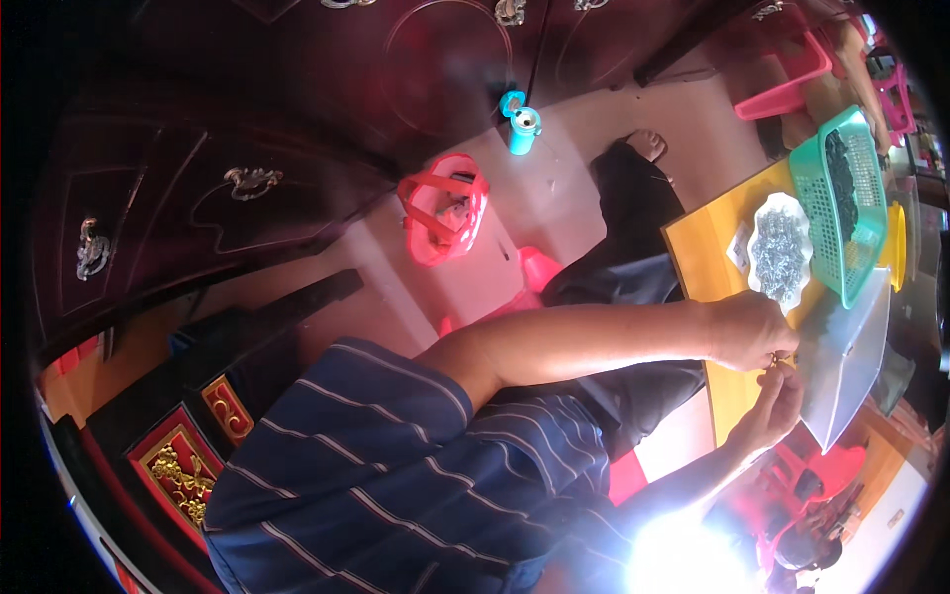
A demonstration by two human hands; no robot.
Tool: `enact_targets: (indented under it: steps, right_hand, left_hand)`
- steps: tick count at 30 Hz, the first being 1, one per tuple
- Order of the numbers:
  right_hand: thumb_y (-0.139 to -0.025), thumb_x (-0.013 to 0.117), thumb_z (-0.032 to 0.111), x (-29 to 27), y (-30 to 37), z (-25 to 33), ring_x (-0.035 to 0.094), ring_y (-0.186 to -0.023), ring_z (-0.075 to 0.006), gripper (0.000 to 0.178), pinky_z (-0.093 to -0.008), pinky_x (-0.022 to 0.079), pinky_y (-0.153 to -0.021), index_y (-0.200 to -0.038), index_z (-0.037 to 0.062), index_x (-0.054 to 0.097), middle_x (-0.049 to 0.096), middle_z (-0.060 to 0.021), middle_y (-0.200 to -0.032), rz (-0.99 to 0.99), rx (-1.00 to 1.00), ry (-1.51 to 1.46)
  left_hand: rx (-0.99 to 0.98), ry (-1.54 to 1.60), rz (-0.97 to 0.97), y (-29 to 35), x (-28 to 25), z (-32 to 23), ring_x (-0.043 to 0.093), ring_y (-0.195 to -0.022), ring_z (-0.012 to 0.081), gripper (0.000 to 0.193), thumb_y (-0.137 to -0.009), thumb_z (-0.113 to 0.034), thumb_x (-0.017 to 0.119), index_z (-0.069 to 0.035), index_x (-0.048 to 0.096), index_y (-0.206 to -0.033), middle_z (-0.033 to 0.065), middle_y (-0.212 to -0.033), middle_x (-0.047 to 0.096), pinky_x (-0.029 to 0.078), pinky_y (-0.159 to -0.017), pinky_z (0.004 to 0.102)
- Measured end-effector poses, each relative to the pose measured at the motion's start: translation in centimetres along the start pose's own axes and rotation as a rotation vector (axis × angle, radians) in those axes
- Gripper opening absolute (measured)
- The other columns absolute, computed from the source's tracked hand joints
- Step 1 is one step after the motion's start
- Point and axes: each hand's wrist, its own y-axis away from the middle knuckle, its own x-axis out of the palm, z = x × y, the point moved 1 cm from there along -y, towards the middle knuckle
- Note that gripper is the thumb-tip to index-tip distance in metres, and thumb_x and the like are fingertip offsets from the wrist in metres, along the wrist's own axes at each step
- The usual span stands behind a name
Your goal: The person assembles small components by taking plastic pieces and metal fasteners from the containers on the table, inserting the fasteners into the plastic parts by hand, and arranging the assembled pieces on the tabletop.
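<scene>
My left hand (749, 332), the upper one in the view, is closed over the edge of a yellow wooden table (727, 401). My right hand (772, 404) comes up from below, its thumb and fingers pinched together. The fingertips of both meet at a small gold-coloured piece (778, 360), too small to tell its kind. Just above my left hand stands a white scalloped dish (789, 209) heaped with small clear, shiny pieces (780, 252). Beside my fingers a translucent plastic sheet or bag (839, 366) lies across the table's far edge.
A green perforated basket (802, 176) holding dark items is beside the dish. On the floor are a pink-red handled basket (416, 238) and a turquoise flip-lid container (521, 141). Dark cabinets (327, 139) line the upper left. Other people (807, 547) sit at the right, with red chairs (841, 465).
</scene>
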Motion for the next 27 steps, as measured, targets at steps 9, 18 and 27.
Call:
enact_targets:
  steps: [9,18,27]
  right_hand:
    - [-0.1,0.065,0.021,-0.8,0.8,0.2,0.056,-0.085,-0.0126,0.022,-0.0293,0.045,-0.083,-0.106,-0.0001,0.067,0.061,-0.0016,-0.092,-0.039,0.105,0.072]
    - [-0.098,0.067,0.024,-1.2,-0.1,0.3,0.059,-0.084,-0.0097,0.022,-0.0276,0.044,-0.08,-0.106,0.0041,0.069,0.065,0.0003,-0.092,-0.088,0.088,0.121]
    - [-0.101,0.068,0.02,-0.8,-1.2,1.0,0.061,-0.087,-0.011,0.019,-0.0265,0.048,-0.077,-0.107,0.0019,0.069,0.069,-0.0026,-0.096,0.008,0.06,0.157]
  left_hand:
    - [-0.04,0.049,0.091,0.0,0.5,-0.6,0.07,-0.074,0.0337,0.013,-0.075,-0.017,0.079,-0.008,0.072,-0.08,0.0116,-0.074,0.07,0.054,-0.068,0.0461]
    - [-0.049,0.062,0.056,-0.2,0.0,-0.2,0.07,-0.077,0.0328,0.01,-0.077,-0.016,0.073,-0.008,0.074,-0.081,0.0113,-0.076,0.071,0.055,-0.069,0.046]
    - [-0.05,-0.041,0.124,-1.1,-0.3,0.1,0.071,-0.077,0.0335,0.012,-0.079,-0.018,0.071,-0.007,0.075,-0.083,0.013,-0.076,0.071,0.057,-0.07,0.0456]
